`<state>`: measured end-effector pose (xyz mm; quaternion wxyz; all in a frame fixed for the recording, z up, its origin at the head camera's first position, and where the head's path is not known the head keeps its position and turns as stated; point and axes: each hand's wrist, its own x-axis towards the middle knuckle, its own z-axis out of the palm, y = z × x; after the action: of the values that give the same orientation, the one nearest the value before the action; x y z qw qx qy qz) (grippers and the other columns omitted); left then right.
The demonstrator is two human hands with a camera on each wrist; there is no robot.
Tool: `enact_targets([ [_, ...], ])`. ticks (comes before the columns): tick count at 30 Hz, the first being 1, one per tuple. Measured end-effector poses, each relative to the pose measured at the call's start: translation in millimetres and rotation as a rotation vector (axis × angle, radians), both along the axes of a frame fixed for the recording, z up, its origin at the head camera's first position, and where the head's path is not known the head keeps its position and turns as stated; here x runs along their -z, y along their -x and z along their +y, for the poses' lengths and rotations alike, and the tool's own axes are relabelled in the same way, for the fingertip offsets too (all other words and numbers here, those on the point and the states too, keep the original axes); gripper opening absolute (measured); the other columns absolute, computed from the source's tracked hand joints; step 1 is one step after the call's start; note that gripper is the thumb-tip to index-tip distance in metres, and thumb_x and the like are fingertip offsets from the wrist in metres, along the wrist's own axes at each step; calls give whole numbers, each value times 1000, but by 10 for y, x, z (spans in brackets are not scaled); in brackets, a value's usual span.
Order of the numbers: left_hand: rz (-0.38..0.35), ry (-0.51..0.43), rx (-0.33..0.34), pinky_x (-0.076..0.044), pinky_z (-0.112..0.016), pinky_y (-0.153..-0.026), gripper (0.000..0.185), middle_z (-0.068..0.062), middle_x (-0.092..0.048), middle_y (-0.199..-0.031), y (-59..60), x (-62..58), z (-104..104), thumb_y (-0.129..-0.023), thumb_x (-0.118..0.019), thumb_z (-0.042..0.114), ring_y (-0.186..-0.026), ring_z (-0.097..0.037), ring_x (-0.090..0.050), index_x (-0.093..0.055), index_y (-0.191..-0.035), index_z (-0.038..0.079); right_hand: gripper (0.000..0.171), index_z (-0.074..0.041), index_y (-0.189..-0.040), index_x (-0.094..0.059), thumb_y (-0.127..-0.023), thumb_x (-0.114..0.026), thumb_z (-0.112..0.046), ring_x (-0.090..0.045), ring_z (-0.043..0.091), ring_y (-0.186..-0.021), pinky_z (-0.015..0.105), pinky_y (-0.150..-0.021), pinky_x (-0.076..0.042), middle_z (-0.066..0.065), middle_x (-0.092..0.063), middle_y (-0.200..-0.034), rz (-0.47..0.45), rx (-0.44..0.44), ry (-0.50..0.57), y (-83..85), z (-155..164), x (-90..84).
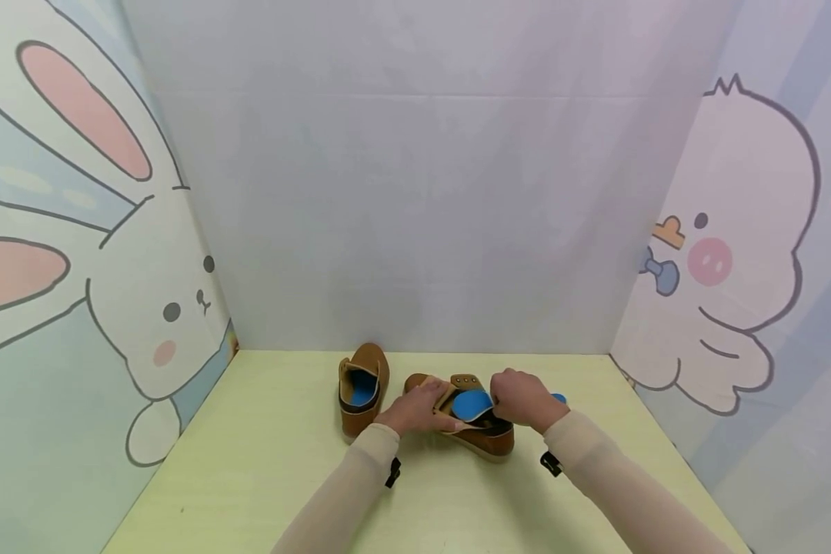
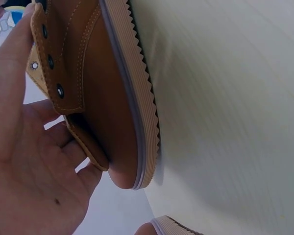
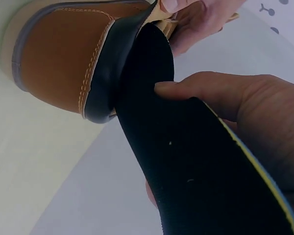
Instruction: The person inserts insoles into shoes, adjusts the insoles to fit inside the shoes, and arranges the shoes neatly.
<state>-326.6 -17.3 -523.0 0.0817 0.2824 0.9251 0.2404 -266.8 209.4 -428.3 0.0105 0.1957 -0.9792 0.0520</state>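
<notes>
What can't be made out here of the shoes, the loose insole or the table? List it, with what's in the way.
- Middle of the insole: head view, covered by the right hand.
- Insole's nearer end: right wrist view, cut off by the bottom edge.
- Inside of the held shoe: head view, mostly behind the insole and left hand.
- Most of the other shoe: left wrist view, cut off by the bottom edge.
- Dark speck on the table: head view, too small to identify.

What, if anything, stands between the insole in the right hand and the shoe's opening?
Nothing visible: the right hand holds the insole with one end at the opening of the shoe, and the left hand grips the shoe beside it. Deeper inside is hidden.
</notes>
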Motion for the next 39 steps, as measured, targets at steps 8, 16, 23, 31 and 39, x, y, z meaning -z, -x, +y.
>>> enact_targets([
  [8,22,7,16,-44,-56,-104,98,-6,-37,-161,46,46,8,-81,-70,72,-143,-33,-39,-39,-158,21,31,-14,-61,-54,-82,-71,2,-38,14,-52,33,-50,-36,-1,-43,-56,6,5,-35,103,-85,132],
  [16,26,-8,40,-45,-50,-104,93,-5,-38,-160,41,31,3,-84,-71,66,-141,-29,-41,-39,-158,20,28,-13,-64,-55,-82,-72,0,-43,16,-54,35,-51,-41,1,-48,-60,5,-3,-27,158,-153,249],
  [23,21,-24,44,-48,-46,-97,92,-4,-42,-156,43,29,5,-82,-73,68,-127,-24,-51,-42,-156,21,28,-13,-66,-59,-87,-75,-9,-46,15,-52,33,-52,-44,0,-50,-59,20,9,-22,234,-217,381],
  [31,29,-19,40,-45,-47,-103,93,-3,-43,-155,51,51,15,-82,-72,69,-129,-22,-50,-41,-156,21,21,-7,-72,-65,-90,-76,-10,-49,16,-56,36,-55,-48,4,-54,-65,34,28,1,272,-311,436],
  [39,19,-45,57,-41,-50,-109,93,-5,-44,-154,40,24,2,-82,-74,66,-127,-21,-51,-42,-155,18,24,-9,-71,-63,-92,-73,-9,-49,16,-55,35,-53,-48,2,-54,-64,50,55,-8,324,-378,495],
])
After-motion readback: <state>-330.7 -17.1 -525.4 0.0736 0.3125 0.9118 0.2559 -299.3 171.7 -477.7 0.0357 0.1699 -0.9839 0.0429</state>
